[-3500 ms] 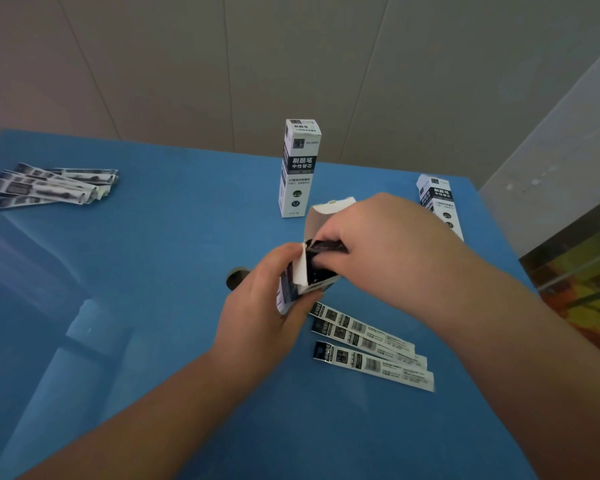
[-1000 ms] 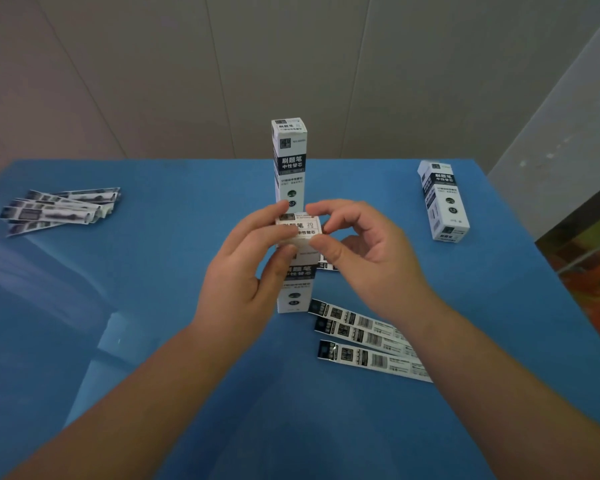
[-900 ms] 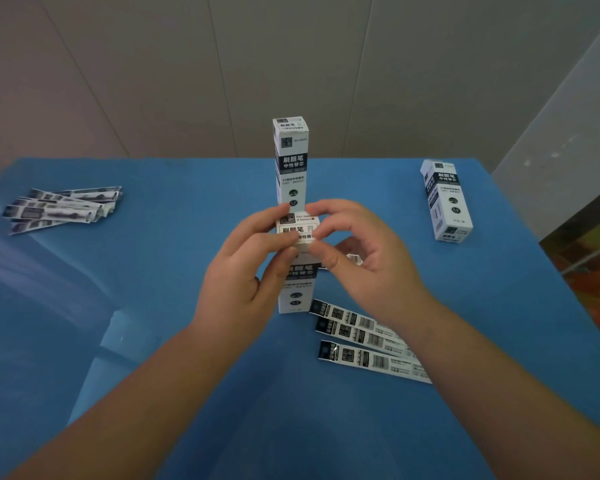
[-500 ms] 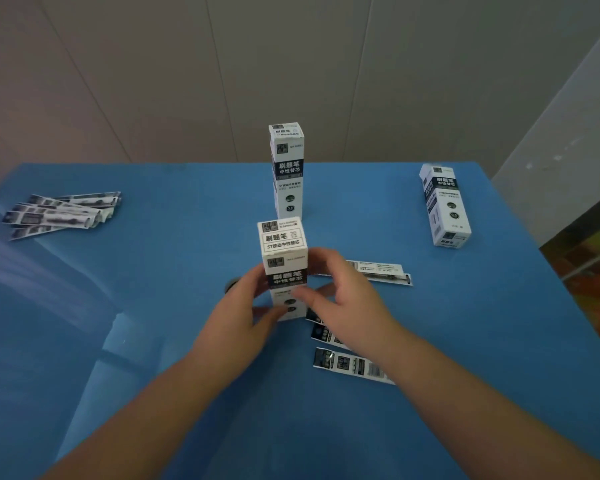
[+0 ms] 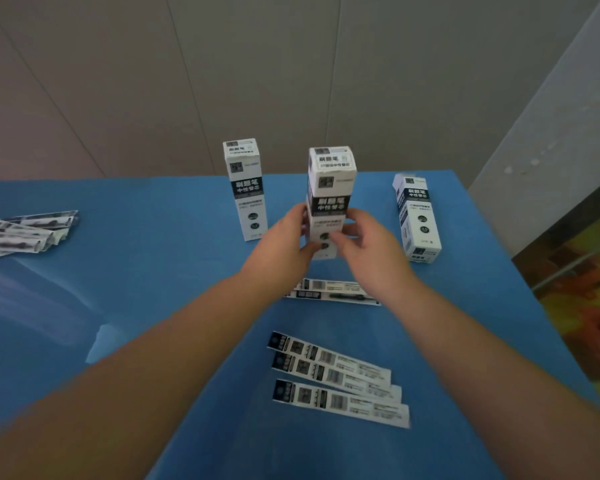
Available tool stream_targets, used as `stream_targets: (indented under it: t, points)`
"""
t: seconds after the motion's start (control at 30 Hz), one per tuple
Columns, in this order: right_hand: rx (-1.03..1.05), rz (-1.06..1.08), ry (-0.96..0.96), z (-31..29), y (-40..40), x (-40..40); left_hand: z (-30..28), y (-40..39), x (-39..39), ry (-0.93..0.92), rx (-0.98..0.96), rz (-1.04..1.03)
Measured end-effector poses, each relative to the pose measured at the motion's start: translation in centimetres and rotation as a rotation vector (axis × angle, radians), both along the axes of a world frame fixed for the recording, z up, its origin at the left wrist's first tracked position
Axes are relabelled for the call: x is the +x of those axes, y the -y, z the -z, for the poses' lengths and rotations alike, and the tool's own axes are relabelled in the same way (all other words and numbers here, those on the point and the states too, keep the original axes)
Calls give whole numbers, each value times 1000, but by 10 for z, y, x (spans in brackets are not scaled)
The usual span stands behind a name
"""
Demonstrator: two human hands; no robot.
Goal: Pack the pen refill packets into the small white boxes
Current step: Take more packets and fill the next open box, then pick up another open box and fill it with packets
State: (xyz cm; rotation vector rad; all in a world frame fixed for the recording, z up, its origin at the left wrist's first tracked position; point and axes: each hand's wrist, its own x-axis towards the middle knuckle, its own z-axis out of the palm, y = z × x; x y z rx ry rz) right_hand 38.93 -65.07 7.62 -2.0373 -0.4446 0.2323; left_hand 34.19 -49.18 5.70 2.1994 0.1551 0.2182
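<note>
moved farther back since earlier, the closed box (image 5: 330, 199) stands upright between two boxes, left hand (image 5: 282, 247) and right hand (image 5: 368, 252) both gripping its lower half.

Blue table (image 5: 153, 271) carries upright white boxes (image 5: 245, 188) and flat refill packets (image 5: 336, 379).

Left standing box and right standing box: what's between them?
Head view: between the left standing box and the right standing box stands a third box, gripped by the left hand and right hand.
</note>
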Motion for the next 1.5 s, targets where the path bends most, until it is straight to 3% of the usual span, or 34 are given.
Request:
stream_targets:
  t: [0.17,0.5,0.77,0.93,1.2,1.5]
  points:
    - [-55,-49,-70,18,2,47,21,4,56,-71,95,-15]
    - [-127,-245,-138,47,-11,61,34,-16,69,-192,161,-97]
    - [-128,9,116,20,33,56,35,4,28,-304,29,-274]
    - [-345,147,264,-1,92,54,25,44,-9,-222,192,-110]
    - [-670,298,157,3,200,44,6,124,54,-167,345,115]
    - [-712,293,27,15,261,31,3,179,174,-407,281,-114]
